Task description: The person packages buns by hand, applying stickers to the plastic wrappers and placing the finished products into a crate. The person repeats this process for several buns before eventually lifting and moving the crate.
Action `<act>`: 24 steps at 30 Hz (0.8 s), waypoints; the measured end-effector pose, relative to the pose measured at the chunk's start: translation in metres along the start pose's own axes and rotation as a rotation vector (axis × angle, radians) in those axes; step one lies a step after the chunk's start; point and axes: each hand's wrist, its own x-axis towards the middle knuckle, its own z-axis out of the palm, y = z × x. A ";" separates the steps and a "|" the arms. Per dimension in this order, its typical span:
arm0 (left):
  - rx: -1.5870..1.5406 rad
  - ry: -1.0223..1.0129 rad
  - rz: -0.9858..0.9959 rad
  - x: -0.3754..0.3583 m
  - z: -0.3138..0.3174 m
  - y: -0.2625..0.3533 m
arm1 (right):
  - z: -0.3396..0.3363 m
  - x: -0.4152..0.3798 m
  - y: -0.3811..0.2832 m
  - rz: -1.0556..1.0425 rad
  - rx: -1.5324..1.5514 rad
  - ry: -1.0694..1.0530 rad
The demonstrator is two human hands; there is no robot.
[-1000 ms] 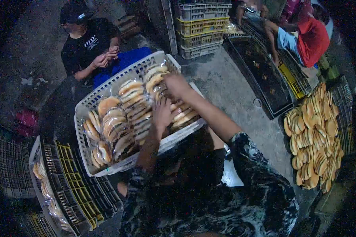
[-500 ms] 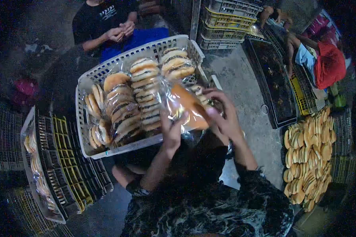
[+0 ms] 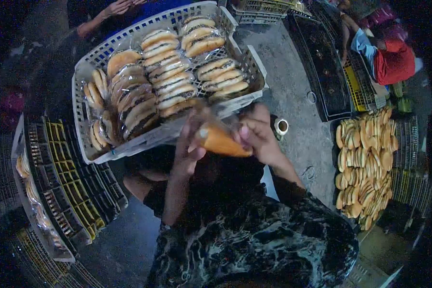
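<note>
Between my two hands, just in front of the white crate (image 3: 149,140), is a clear plastic bag with an orange-brown bun (image 3: 222,140) in it. My left hand (image 3: 189,144) is closed on the left side of the bagged bun, partly blurred. The fingers of my right hand (image 3: 259,134) pinch the bag at its right end. Rows of bagged buns with dark filling (image 3: 170,79) stand on edge inside the crate.
Stacked crates (image 3: 74,177) stand at the left. At the right are piled buns (image 3: 367,163), a black tray (image 3: 321,67) and a person in red (image 3: 393,62). Another person's hands (image 3: 120,7) show beyond the white crate. A cup (image 3: 281,126) stands right of my right hand.
The bagged bun has turned flatter and sits lower, outside the crate's near edge. My hands have come closer to my body. The whole view has shifted, with the crate higher and further left.
</note>
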 end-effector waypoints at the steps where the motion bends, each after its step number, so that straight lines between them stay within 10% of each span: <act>1: -0.077 -0.085 -0.091 -0.002 0.005 0.014 | 0.001 0.004 0.010 0.092 0.441 -0.118; 3: -0.094 -0.183 -0.117 -0.007 0.005 0.020 | 0.004 0.005 0.010 0.295 1.057 -0.224; 8: 0.548 0.006 0.370 -0.011 0.020 0.006 | 0.027 0.009 0.032 0.539 0.675 -0.140; 10: -0.122 0.154 0.022 -0.016 0.032 0.015 | 0.032 0.011 0.020 0.237 0.266 -0.125; 12: -0.066 0.116 0.034 -0.019 0.019 0.014 | 0.026 0.009 0.001 0.305 0.188 -0.075; 14: 0.325 -0.002 0.087 -0.025 0.012 0.007 | 0.030 0.009 -0.009 -0.232 0.186 0.048; 24: 0.398 0.239 0.071 -0.020 0.020 -0.001 | 0.043 0.004 -0.005 -0.074 0.190 -0.007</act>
